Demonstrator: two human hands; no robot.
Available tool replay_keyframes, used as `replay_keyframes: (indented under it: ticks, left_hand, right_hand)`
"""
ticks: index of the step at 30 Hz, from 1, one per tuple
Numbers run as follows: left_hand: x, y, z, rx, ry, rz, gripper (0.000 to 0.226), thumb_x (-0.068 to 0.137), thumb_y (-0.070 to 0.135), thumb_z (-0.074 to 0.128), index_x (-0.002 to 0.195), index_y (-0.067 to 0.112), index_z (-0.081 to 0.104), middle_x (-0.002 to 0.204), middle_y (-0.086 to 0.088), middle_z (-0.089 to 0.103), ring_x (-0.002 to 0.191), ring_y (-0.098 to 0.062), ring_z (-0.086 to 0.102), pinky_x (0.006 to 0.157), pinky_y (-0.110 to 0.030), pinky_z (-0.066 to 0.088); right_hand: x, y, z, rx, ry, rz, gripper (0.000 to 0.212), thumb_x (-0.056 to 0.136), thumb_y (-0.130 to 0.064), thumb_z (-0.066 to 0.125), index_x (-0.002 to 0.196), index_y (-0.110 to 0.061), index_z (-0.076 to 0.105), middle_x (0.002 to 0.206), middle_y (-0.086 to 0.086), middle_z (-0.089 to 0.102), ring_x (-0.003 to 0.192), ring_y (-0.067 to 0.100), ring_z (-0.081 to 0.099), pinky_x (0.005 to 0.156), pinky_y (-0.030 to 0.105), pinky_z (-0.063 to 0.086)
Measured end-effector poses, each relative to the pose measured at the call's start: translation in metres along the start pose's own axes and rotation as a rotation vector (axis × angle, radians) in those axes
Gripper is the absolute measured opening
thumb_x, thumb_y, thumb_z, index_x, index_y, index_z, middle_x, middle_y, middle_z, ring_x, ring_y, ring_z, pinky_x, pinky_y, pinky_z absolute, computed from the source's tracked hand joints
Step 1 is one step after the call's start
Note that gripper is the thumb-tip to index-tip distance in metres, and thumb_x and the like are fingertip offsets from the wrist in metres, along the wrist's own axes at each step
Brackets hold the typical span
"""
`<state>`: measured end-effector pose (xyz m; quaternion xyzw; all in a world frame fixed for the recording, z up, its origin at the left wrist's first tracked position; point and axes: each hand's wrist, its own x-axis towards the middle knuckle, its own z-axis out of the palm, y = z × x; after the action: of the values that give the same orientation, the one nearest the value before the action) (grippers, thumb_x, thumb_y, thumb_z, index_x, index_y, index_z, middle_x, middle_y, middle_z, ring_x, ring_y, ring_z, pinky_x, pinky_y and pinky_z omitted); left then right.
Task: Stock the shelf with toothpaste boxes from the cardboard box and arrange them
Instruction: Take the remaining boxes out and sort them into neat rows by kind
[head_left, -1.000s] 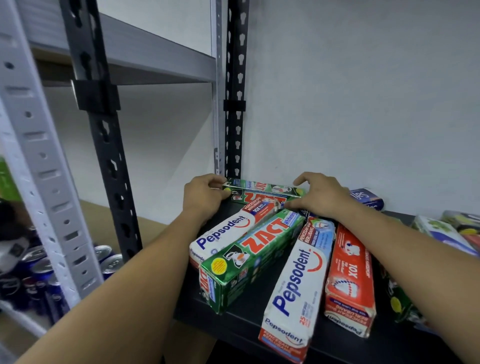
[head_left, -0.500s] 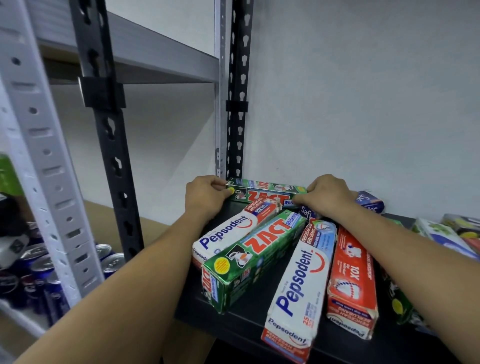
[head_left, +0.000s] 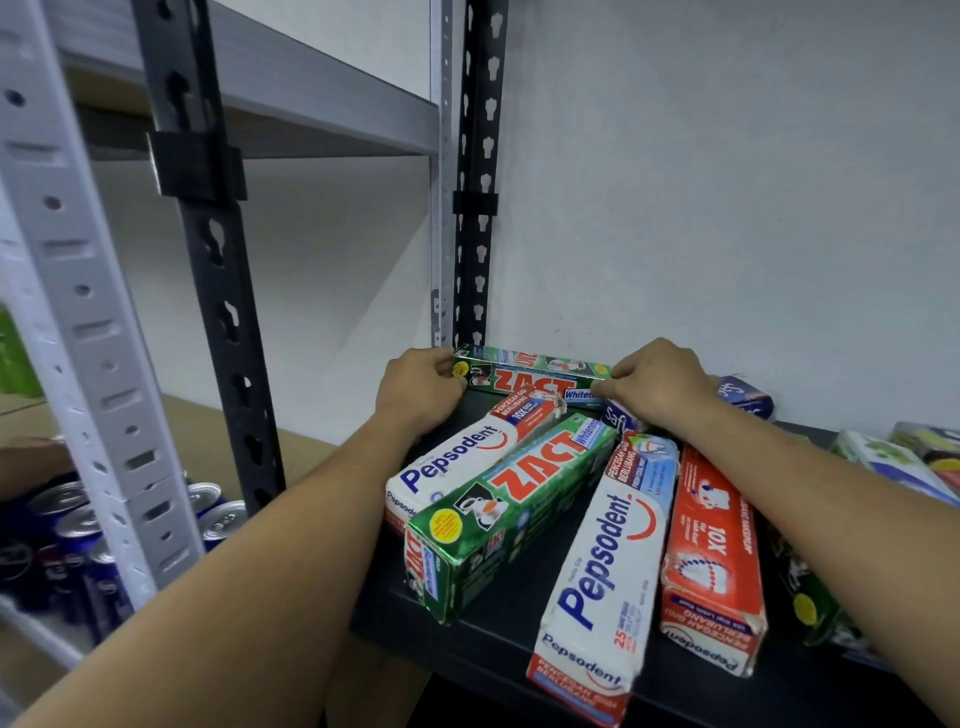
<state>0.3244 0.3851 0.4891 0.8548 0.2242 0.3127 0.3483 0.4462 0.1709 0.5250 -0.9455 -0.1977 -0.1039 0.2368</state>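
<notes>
A green ZACT box (head_left: 530, 378) lies lengthwise along the wall (head_left: 727, 208) at the back of the black shelf (head_left: 498, 642), held at both ends. The left hand (head_left: 421, 389) curls its grip round the left end, and the right hand (head_left: 660, 384) pinches the right end. Just in front, more toothpaste boxes (head_left: 608, 566) lie slanted, some overlapping.

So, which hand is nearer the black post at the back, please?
Left. The left hand is beside the black post, holding one end of the rear green box; the right hand holds the other end.
</notes>
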Motion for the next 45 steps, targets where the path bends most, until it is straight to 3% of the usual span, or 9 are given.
replay_keyframes:
  ticks: [7,16,20,29,32,35,39,42,45]
  left_hand:
    - [0.0,0.001,0.0,0.012,-0.022,-0.005,0.049,0.091,0.015,0.065,0.139,0.02,0.056,0.131,-0.001,0.065,0.118,-0.019,0.06,0.09,-0.023,0.04]
    - [0.004,0.0,0.001,0.009,-0.093,-0.038,0.058,0.088,0.01,0.065,0.143,0.019,0.051,0.138,0.0,0.06,0.123,-0.019,0.057,0.093,-0.023,0.04]
    - [0.006,-0.001,0.002,0.022,-0.125,-0.056,0.068,0.087,0.007,0.063,0.15,0.021,0.04,0.145,0.0,0.054,0.13,-0.021,0.052,0.103,-0.03,0.042]
    - [0.004,0.0,0.0,-0.082,-0.136,-0.084,0.066,0.089,0.008,0.064,0.15,0.018,0.041,0.146,-0.001,0.052,0.132,-0.019,0.05,0.103,-0.027,0.038]
    - [-0.009,0.003,-0.011,-0.183,-0.079,-0.134,0.063,0.09,0.015,0.065,0.148,0.016,0.042,0.148,-0.002,0.049,0.135,-0.022,0.047,0.112,-0.034,0.037]
    - [-0.03,0.008,-0.026,-0.272,-0.016,-0.184,0.054,0.09,0.024,0.066,0.141,0.017,0.052,0.142,-0.002,0.056,0.128,-0.021,0.052,0.109,-0.032,0.039]
    - [-0.076,0.022,-0.047,-0.482,-0.039,-0.211,0.032,0.092,0.026,0.064,0.123,0.019,0.068,0.119,0.003,0.068,0.101,-0.013,0.064,0.086,-0.024,0.048]
    - [-0.112,0.028,-0.062,-0.581,-0.172,-0.232,0.026,0.092,0.026,0.065,0.117,0.021,0.071,0.105,0.003,0.076,0.091,-0.017,0.073,0.092,-0.038,0.055]
    - [-0.139,0.027,-0.076,-0.556,-0.274,-0.18,0.026,0.095,0.02,0.061,0.119,0.02,0.07,0.102,0.003,0.076,0.096,-0.018,0.073,0.096,-0.041,0.054]
  right_hand:
    - [-0.004,-0.001,-0.003,-0.019,-0.031,-0.034,0.033,0.086,-0.053,0.065,0.107,-0.029,0.074,0.108,-0.002,0.071,0.106,0.025,0.058,0.1,0.047,0.04]
    - [0.0,0.002,0.0,-0.021,-0.047,-0.043,0.036,0.087,-0.052,0.064,0.11,-0.025,0.073,0.107,0.001,0.072,0.103,0.025,0.061,0.1,0.05,0.042]
    - [0.001,0.001,0.001,-0.041,-0.041,-0.044,0.035,0.089,-0.052,0.062,0.11,-0.027,0.073,0.107,-0.001,0.071,0.103,0.024,0.06,0.1,0.051,0.041]
    - [-0.003,0.0,-0.002,-0.06,-0.048,-0.032,0.036,0.09,-0.052,0.061,0.113,-0.027,0.072,0.11,0.0,0.07,0.106,0.025,0.057,0.101,0.049,0.037]
    - [-0.007,-0.003,-0.01,-0.019,-0.093,-0.055,0.048,0.084,-0.06,0.062,0.119,-0.027,0.069,0.117,0.001,0.069,0.11,0.026,0.058,0.101,0.05,0.041]
    - [-0.024,-0.011,-0.029,0.043,-0.058,-0.097,0.061,0.082,-0.062,0.062,0.13,-0.025,0.061,0.128,0.002,0.064,0.12,0.026,0.056,0.105,0.05,0.04]
    - [-0.08,-0.03,-0.057,0.132,-0.07,-0.257,0.051,0.087,-0.056,0.061,0.127,-0.025,0.063,0.129,-0.002,0.064,0.116,0.018,0.06,0.105,0.043,0.043]
    - [-0.134,-0.039,-0.068,0.187,-0.142,-0.347,0.047,0.088,-0.053,0.062,0.128,-0.028,0.063,0.13,-0.006,0.063,0.115,0.014,0.059,0.099,0.031,0.044]
    - [-0.182,-0.047,-0.074,0.215,-0.133,-0.44,0.044,0.09,-0.053,0.059,0.128,-0.032,0.062,0.13,-0.009,0.063,0.12,0.012,0.056,0.1,0.029,0.043]
